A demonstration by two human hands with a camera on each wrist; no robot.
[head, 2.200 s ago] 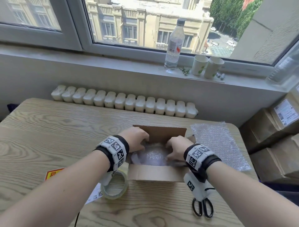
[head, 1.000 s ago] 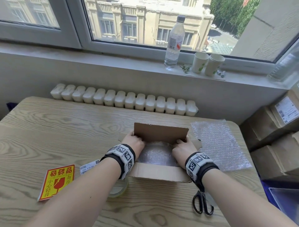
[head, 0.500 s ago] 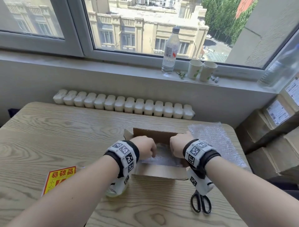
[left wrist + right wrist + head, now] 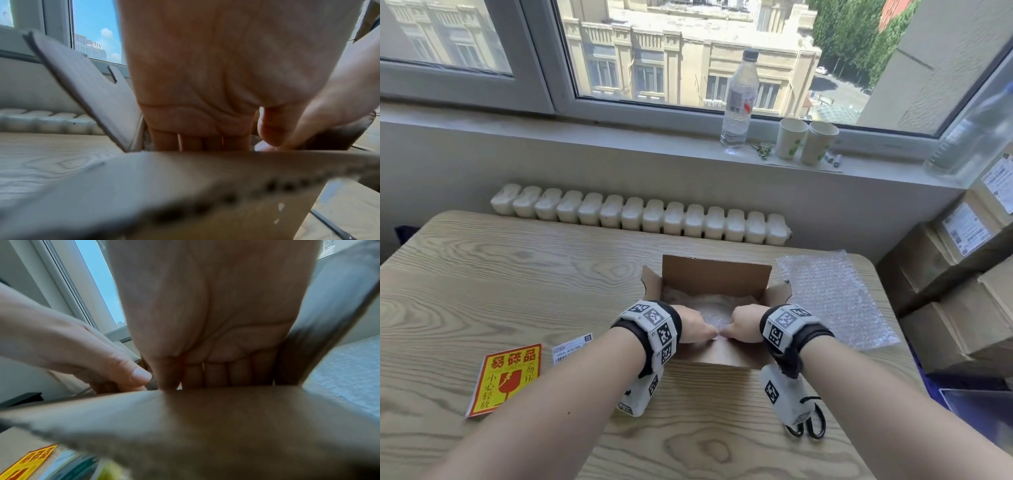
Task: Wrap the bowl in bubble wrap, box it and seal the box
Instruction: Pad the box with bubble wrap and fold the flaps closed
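Observation:
An open cardboard box (image 4: pixel 717 274) stands mid-table with its far flap upright. Inside lies the bowl bundled in bubble wrap (image 4: pixel 709 305). My left hand (image 4: pixel 693 325) and right hand (image 4: pixel 744 323) sit side by side at the box's near wall, thumbs almost touching over the wrap. In the left wrist view the left hand (image 4: pixel 205 81) sends its fingers straight down behind the near flap (image 4: pixel 185 186), which hides the tips. In the right wrist view the right hand (image 4: pixel 205 321) does the same, with the left hand (image 4: pixel 92 356) beside it.
A spare bubble wrap sheet (image 4: pixel 832 298) lies right of the box. Scissors (image 4: pixel 810 425) lie under my right wrist. A red and yellow fragile sticker (image 4: pixel 506 378) and a white label (image 4: pixel 571 347) are on the left. Stacked cartons (image 4: pixel 962 301) stand past the table's right edge.
Both hands have come from the box's sides and far flap to its near wall and now sit close together. The far flap stands upright again.

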